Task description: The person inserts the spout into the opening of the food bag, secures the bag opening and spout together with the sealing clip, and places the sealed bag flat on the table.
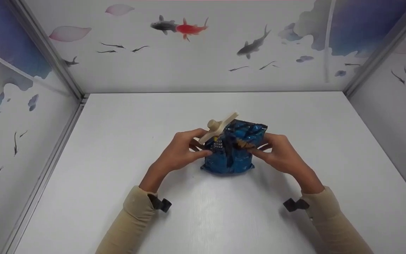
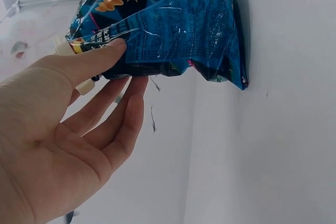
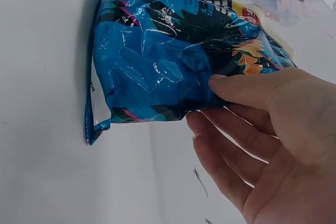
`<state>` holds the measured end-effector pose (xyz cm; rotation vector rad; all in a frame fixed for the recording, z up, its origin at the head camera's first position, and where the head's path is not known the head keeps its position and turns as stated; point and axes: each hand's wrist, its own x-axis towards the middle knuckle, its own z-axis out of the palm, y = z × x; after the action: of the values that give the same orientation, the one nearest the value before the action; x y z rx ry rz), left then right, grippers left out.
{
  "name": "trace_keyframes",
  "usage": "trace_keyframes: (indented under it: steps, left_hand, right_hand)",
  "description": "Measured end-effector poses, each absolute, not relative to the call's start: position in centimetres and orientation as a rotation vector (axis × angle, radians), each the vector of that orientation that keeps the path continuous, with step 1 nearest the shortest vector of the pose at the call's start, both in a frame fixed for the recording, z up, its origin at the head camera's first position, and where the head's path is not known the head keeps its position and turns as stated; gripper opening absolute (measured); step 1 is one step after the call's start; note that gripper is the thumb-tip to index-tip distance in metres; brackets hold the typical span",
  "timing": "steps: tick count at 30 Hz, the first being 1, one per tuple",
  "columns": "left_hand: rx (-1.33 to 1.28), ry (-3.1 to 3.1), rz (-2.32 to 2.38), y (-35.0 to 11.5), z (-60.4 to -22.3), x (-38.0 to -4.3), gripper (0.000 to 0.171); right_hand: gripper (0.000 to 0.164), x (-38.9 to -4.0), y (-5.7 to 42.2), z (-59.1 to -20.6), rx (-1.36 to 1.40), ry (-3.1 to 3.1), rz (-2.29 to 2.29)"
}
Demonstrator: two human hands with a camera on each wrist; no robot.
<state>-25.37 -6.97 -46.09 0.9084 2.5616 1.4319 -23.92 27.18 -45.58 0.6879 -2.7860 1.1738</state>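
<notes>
A blue snack bag [image 1: 229, 160] with dark panels and orange print stands on the table, its top part bent over toward the right. Slanting across its upper left is a cream plastic bag clip [image 1: 220, 128] with a round knob. My left hand [image 1: 180, 150] pinches the bag's left side just below the clip, thumb on the near face. On the opposite side, my right hand [image 1: 282, 153] pinches the bag between thumb and fingers. In the right wrist view the bag [image 3: 152, 66] looks full and creased. How firmly the clip sits is hidden.
The white table [image 1: 118, 197] carries the bag. Behind it rises a white panel [image 1: 203, 70] printed with fish and petals, and similar panels close off the left and right sides. A small black device [image 1: 160, 203] is worn on each wrist.
</notes>
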Motion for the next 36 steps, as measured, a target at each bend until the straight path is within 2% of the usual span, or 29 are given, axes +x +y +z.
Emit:
trace_keyframes:
  steps: [8, 18, 31, 36]
  left_hand:
    - [0.887, 2.568, 1.499, -7.1, -46.1, -25.5, 0.046]
    - [0.703, 2.531, 1.555, -6.7, -46.2, -25.5, 0.05]
    - [0.506, 2.54, 1.505, -6.1, -47.2, -25.7, 0.052]
    - [0.425, 2.538, 1.493, -6.0, -47.7, -25.8, 0.054]
  right_hand:
    - [0.024, -24.0, 27.2, -45.5, 0.671, -2.715, 1.133]
    - [0.019, -24.1, 26.7, -46.2, 0.566, -2.745, 1.154]
    - [0.025, -24.8, 26.0, -48.1, 0.45, -2.848, 1.306]
    - [0.034, -25.1, 25.8, -48.7, 0.363, -2.918, 1.335]
